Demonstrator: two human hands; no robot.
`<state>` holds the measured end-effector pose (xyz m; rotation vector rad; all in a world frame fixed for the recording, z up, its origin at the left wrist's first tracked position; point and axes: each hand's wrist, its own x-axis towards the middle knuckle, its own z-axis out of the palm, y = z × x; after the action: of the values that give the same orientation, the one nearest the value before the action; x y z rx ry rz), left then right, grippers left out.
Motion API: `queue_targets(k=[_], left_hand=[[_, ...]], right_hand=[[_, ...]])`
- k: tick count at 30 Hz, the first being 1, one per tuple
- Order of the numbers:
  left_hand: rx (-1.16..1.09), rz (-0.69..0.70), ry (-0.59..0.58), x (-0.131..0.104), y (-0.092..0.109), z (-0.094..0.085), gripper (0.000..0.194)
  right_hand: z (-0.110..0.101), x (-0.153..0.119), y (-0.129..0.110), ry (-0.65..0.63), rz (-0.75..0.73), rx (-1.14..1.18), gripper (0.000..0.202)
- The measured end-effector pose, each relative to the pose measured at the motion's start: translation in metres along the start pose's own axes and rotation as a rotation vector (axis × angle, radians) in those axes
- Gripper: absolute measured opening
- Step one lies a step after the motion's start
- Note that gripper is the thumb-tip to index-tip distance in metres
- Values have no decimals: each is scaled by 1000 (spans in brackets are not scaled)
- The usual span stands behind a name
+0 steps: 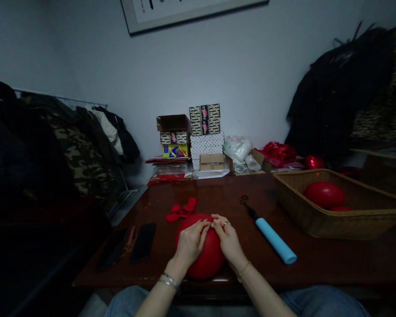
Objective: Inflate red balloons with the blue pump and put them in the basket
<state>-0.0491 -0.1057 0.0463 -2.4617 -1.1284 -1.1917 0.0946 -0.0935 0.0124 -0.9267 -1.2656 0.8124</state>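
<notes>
An inflated red balloon (207,259) rests at the table's front edge, between my forearms. My left hand (192,240) and my right hand (227,235) meet over its top, fingertips pinched close together. Both hands grip the balloon there, though its neck is mostly hidden by my fingers. Just beyond it lie several flat red balloons (182,210). To the right is a light blue hand pump (275,240) with a black nozzle, lying diagonally on the wood.
A wicker basket (317,224) holding red balloons (325,194) stands at the right. Two dark phones (143,243) lie at the left of the table (224,189). Stacked boxes (207,147) and a plastic bag (238,147) line the back; coats (82,149) hang at left.
</notes>
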Motion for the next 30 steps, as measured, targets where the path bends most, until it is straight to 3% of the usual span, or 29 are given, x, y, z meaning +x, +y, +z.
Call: queue_targets(k=[7,17,24,30], left_hand=[[15,-9,-17,1,0,-3,20],[-1,-32,-15,1,-1,-7,19],[2,-41,-22,-2,-3,-5,20],[10,-25,-4,-1,-3,-5,20]], right_hand=[[5,1,0,-43,24,51,35],[-5,0,-7,-133,4,-26,26],[-13,-5,-7,-30,-29,-115,22],[-14,-14,-17,53,-336,-509,22]])
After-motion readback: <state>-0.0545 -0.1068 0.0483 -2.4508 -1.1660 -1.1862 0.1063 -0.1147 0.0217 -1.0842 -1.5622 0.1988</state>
